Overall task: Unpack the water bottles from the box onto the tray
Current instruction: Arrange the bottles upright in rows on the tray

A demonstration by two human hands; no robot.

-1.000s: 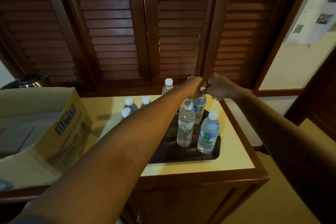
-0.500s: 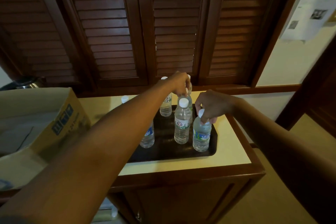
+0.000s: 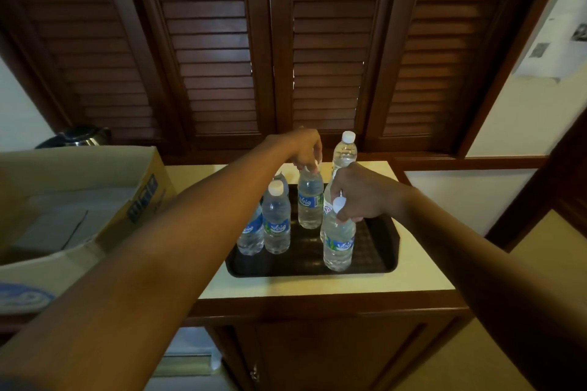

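Left hand point(image 3: 306, 149) pinches the cap of a clear bottle point(image 3: 309, 200) mid-tray; right hand point(image 3: 359, 194) grips the near-right bottle point(image 3: 338, 241). Dark tray point(image 3: 381, 238) has bare room front-centre; cardboard box point(image 3: 95, 200) crowds the counter point(image 3: 413, 276) leftward.

Both arms outstretched; left hand point(image 3: 306, 149), right hand point(image 3: 359, 192) fingers curled downward

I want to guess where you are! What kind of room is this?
Probably a hotel room or guest lodging, though I can't be sure. Small water bottles stand on a dark serving tray on a wooden cabinet, with louvred wooden doors behind and a kettle nearby.
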